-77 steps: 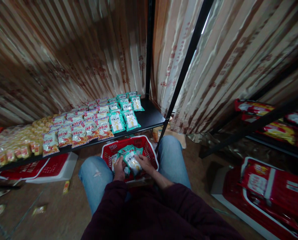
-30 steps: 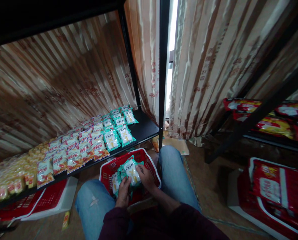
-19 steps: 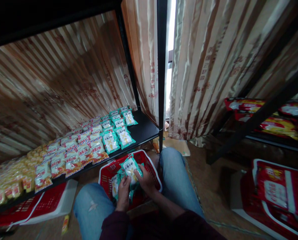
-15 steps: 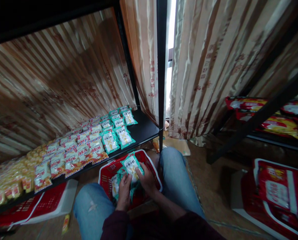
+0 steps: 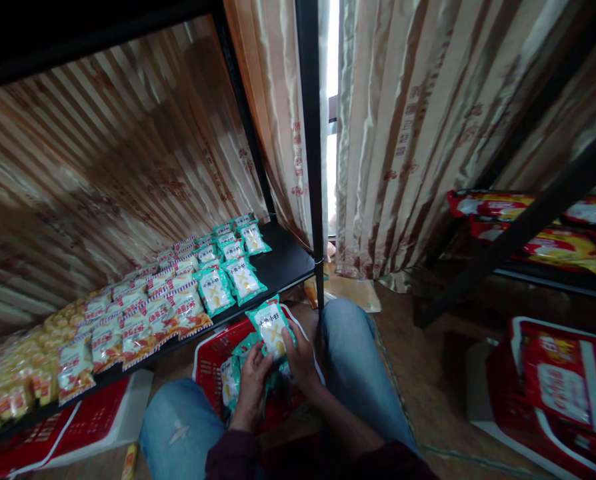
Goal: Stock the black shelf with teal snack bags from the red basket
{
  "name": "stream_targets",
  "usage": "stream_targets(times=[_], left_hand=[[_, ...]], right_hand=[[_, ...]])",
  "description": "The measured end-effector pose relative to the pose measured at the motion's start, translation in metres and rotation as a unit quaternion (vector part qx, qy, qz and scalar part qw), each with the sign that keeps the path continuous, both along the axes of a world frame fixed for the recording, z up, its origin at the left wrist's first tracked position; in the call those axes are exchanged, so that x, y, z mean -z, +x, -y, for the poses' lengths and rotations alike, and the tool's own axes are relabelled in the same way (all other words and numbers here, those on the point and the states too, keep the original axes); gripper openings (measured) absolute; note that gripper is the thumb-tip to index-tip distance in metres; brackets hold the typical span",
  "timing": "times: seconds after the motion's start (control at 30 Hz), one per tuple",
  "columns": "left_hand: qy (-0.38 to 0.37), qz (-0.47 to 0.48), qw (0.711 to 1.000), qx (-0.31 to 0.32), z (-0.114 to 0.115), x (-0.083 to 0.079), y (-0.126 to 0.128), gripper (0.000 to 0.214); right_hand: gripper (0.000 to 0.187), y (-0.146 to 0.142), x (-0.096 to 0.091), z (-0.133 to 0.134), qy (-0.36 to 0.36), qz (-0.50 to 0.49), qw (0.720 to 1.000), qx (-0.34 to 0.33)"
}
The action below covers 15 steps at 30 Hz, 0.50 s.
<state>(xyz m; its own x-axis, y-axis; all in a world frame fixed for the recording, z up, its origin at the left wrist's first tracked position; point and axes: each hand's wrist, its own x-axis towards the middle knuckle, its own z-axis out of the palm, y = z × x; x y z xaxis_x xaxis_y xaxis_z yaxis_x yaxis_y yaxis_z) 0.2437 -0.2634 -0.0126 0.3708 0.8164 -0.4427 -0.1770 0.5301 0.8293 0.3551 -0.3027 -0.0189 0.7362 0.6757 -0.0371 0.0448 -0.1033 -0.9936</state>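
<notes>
Above the red basket (image 5: pixel 204 353) between my knees, my right hand (image 5: pixel 301 357) grips a teal-and-white snack bag (image 5: pixel 271 325), thumb on its front. My left hand (image 5: pixel 252 387) is closed at the lower left of this bag, its fingers seemingly on the bag's bottom corner; the hand partly hides what lies beneath. More teal snack bags (image 5: pixel 229 381) lie in the basket around my left hand. On the black shelf (image 5: pixel 291 257) just beyond, matching teal bags (image 5: pixel 215 290) stand in rows at the right end.
Red-and-white striped snack bags (image 5: pixel 141 327) and small yellow packets (image 5: pixel 15 397) fill the shelf leftward. A black post (image 5: pixel 312 133) rises at the shelf corner. Another red basket (image 5: pixel 91 417) sits under the shelf. At right stand a basket with red packages (image 5: pixel 558 380) and a rack of red-yellow packages (image 5: pixel 563 250).
My right hand has lifted the teal bag slightly up and toward the shelf. My left hand has shifted a little lower on it. The view has turned slightly.
</notes>
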Motion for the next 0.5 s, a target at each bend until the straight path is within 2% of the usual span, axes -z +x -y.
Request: stream_targets(times=[0.17, 0.3, 0.5], left_hand=[[0.035, -0.005, 0.999, 0.025, -0.005, -0.005, 0.017, 0.073], [0.056, -0.026, 0.998, 0.034, -0.011, -0.007, 0.030, 0.074], [0.118, -0.044, 0.991, 0.050, -0.019, -0.010, 0.045, 0.060]], right_hand=[[0.047, 0.010, -0.005, 0.000, 0.022, -0.028, 0.999, 0.011], [0.053, 0.019, 0.002, -0.001, 0.022, -0.034, 0.998, 0.054], [0.056, 0.028, 0.008, -0.003, 0.029, -0.042, 0.996, 0.066]])
